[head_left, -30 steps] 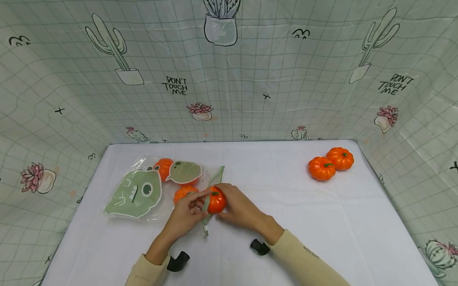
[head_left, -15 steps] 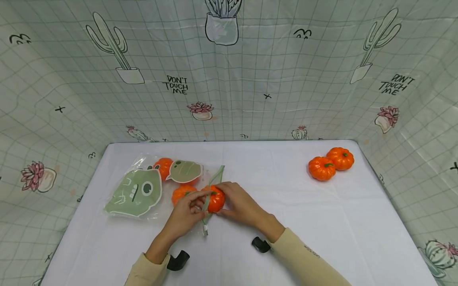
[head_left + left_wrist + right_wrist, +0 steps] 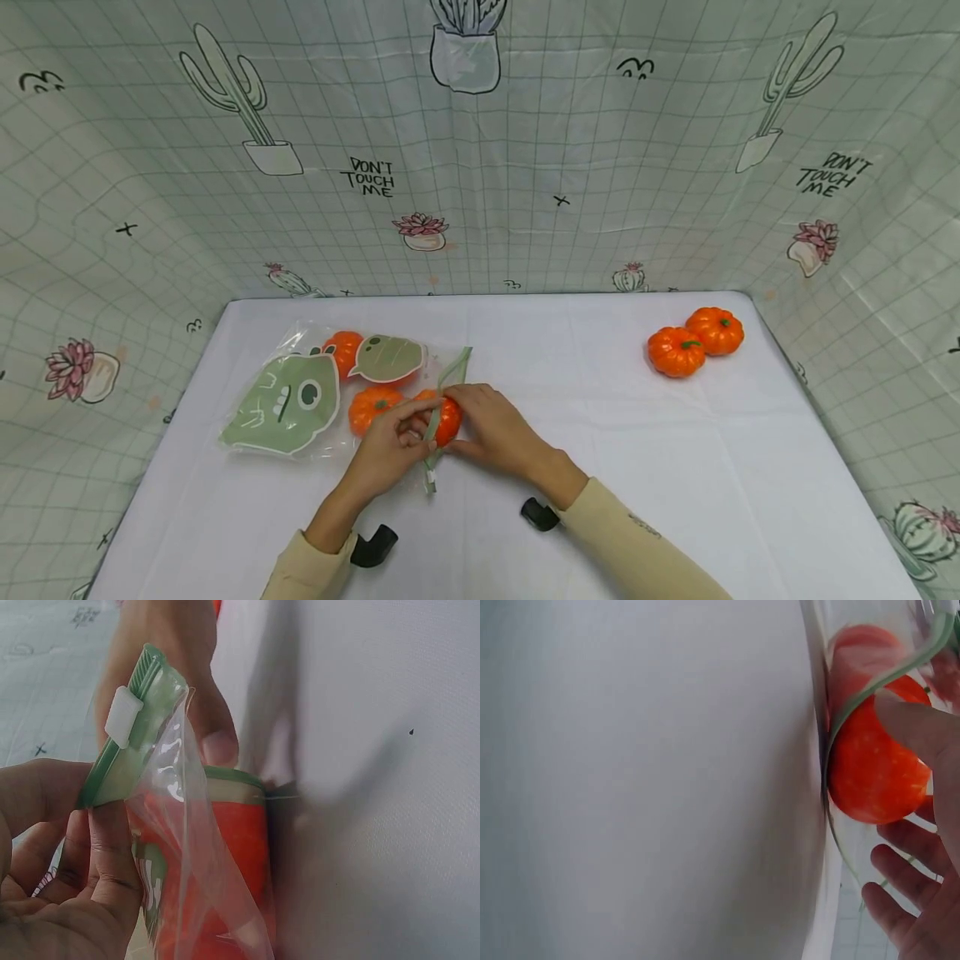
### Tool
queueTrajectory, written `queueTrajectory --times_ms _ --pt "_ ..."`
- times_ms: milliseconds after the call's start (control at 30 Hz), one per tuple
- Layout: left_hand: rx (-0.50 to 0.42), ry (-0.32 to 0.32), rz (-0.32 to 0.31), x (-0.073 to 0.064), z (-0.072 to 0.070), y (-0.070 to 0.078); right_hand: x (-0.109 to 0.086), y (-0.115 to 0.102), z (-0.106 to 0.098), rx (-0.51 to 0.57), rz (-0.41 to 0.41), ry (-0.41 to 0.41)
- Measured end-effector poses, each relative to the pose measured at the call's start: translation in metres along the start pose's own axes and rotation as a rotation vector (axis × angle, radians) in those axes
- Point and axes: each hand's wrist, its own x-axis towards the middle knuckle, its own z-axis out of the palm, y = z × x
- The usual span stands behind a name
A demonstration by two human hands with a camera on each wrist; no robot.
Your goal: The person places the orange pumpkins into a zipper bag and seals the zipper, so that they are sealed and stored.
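Several pumpkins (image 3: 372, 407) showed inside the clear bag (image 3: 281, 408); one pumpkin (image 3: 451, 421) sat partway through its mouth, and two loose pumpkins (image 3: 676, 353) waited outside near the counter (image 3: 600, 417)'s far right corner. The bag lay towards the left edge, long axis left to right, mouth facing right. The left hand (image 3: 386, 457) pinched the green rim (image 3: 112, 759); the right hand (image 3: 504, 435) grasped the pumpkin at the mouth.

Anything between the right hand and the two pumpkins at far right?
Nothing: the head view shows only bare white table between the right hand and those two pumpkins.

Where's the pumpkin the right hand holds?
In the head view, the pumpkin is left of centre, at the green bag mouth, between left hand and right hand.
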Motion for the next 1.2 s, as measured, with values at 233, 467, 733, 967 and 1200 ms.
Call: queueTrajectory --times_ms 233,467,733,967,1200 --pt "-0.002 0.004 -0.001 0.000 0.000 0.001 -0.003 0.004 -0.003 0.015 0.021 0.020" --pt "0.003 0.002 0.020 0.000 0.001 0.000 0.002 0.002 0.003 0.067 0.041 0.043" --pt "-0.012 -0.007 0.042 0.000 0.001 -0.003 0.008 -0.005 0.013 0.131 0.102 0.038" --pt "-0.021 -0.002 0.013 -0.001 0.002 0.000 0.010 -0.007 0.013 0.144 0.133 0.027" --pt "-0.023 0.010 -0.009 -0.002 0.003 0.000 -0.006 0.002 -0.007 0.191 0.200 0.053"
